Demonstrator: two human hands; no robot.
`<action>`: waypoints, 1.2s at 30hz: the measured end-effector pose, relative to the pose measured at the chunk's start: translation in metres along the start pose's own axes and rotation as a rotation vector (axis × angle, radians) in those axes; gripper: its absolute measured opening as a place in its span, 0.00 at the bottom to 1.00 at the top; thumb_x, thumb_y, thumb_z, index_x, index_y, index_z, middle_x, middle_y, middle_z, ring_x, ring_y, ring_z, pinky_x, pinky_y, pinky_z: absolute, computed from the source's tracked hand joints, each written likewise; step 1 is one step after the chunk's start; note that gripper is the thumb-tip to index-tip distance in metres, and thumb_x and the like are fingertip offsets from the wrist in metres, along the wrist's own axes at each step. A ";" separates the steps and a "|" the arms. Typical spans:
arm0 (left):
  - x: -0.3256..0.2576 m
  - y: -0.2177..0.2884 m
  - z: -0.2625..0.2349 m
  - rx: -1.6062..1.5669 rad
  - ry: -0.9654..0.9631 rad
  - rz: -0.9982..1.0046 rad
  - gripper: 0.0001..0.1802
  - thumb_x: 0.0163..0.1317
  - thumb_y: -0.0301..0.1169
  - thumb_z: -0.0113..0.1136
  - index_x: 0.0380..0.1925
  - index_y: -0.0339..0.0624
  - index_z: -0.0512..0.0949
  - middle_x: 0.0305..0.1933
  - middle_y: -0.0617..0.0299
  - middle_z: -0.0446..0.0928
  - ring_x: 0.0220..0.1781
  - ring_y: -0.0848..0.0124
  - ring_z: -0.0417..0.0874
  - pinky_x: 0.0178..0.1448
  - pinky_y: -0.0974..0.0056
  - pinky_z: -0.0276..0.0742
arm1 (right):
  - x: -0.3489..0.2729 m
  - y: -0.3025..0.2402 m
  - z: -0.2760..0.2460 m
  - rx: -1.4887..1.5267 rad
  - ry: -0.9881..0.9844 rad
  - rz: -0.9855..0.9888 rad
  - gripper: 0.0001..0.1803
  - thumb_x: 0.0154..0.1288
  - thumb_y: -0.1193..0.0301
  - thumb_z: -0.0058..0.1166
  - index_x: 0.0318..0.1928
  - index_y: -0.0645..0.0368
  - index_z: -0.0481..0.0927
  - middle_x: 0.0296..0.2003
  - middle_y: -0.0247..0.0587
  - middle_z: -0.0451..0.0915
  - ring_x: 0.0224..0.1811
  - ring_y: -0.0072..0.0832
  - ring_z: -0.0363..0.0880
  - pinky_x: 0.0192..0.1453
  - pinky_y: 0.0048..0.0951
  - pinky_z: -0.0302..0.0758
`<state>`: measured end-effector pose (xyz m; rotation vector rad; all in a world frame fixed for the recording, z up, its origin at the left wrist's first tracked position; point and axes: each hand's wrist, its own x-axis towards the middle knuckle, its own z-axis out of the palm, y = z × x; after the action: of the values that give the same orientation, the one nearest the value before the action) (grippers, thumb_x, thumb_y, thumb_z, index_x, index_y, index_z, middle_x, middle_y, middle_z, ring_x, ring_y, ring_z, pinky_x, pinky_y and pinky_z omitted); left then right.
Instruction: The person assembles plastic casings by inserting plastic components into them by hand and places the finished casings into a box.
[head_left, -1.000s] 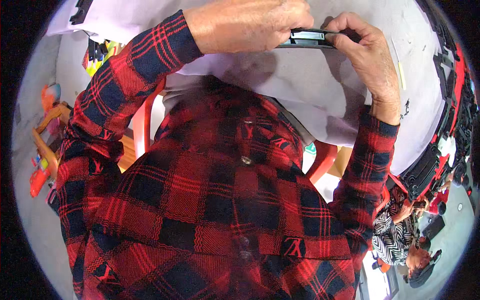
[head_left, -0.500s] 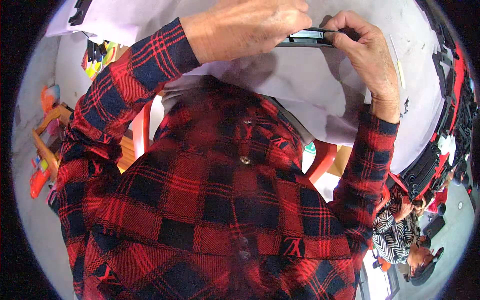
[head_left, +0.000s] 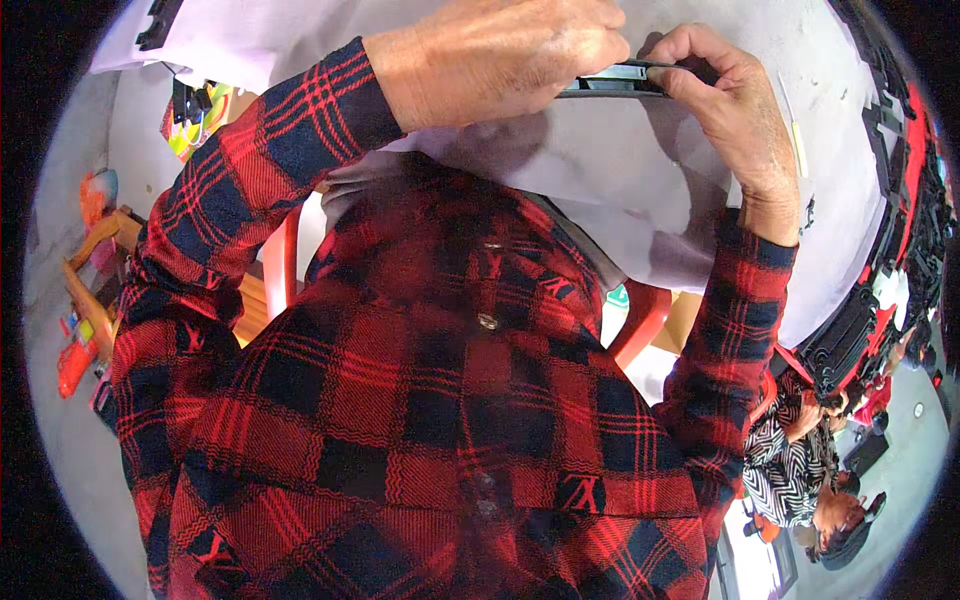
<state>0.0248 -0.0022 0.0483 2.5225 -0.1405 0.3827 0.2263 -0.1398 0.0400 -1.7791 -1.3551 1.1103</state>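
Note:
A narrow black plastic piece with a pale, shiny strip along its middle (head_left: pixel 622 76) is held over the light cloth-covered table (head_left: pixel 600 160). My right hand (head_left: pixel 735 110) pinches its right end between thumb and fingers. My left hand (head_left: pixel 505 60) is closed at the other end, its back toward me. That hand covers the left part of the piece, and its fingertips are hidden. Whether it also holds a small tool I cannot tell.
A thin stick-like tool with a pale yellow handle (head_left: pixel 799 150) lies right of my right hand. Black plastic parts (head_left: pixel 850 340) crowd the far right on red material. Another black part (head_left: pixel 158 25) lies at upper left. A person in a zigzag-patterned top (head_left: pixel 785 470) sits at lower right.
My left hand has shifted slightly right and down along the black piece, covering a bit more of it. My right hand keeps its pinch almost unmoved.

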 end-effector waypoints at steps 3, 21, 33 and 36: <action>0.000 -0.001 0.000 -0.029 0.016 0.018 0.05 0.49 0.19 0.54 0.28 0.34 0.70 0.30 0.51 0.69 0.29 0.50 0.77 0.29 0.54 0.74 | -0.001 -0.003 0.000 0.014 -0.003 0.024 0.02 0.64 0.77 0.53 0.37 0.61 0.77 0.31 0.23 0.76 0.36 0.12 0.70 0.43 0.16 0.68; 0.000 -0.003 0.004 -0.034 0.020 0.028 0.05 0.48 0.18 0.54 0.27 0.32 0.70 0.30 0.50 0.69 0.29 0.50 0.77 0.29 0.54 0.72 | 0.001 -0.006 0.003 -0.051 0.010 0.043 0.01 0.62 0.78 0.53 0.34 0.60 0.76 0.29 0.21 0.74 0.34 0.11 0.68 0.41 0.16 0.66; -0.005 -0.013 0.031 0.036 0.131 0.010 0.04 0.52 0.20 0.54 0.28 0.34 0.76 0.30 0.54 0.75 0.34 0.55 0.81 0.38 0.55 0.76 | 0.002 -0.009 0.003 -0.038 0.002 0.047 0.02 0.60 0.79 0.52 0.32 0.59 0.76 0.29 0.21 0.73 0.34 0.11 0.67 0.41 0.15 0.65; -0.005 -0.016 0.031 0.007 0.149 0.031 0.04 0.51 0.19 0.54 0.28 0.34 0.75 0.30 0.53 0.74 0.35 0.54 0.81 0.39 0.55 0.76 | 0.004 -0.013 0.006 -0.052 -0.005 0.040 0.02 0.60 0.79 0.51 0.32 0.59 0.76 0.28 0.21 0.72 0.33 0.11 0.66 0.40 0.15 0.64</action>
<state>0.0305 -0.0065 0.0134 2.4899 -0.1205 0.5830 0.2160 -0.1328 0.0476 -1.8488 -1.3685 1.1106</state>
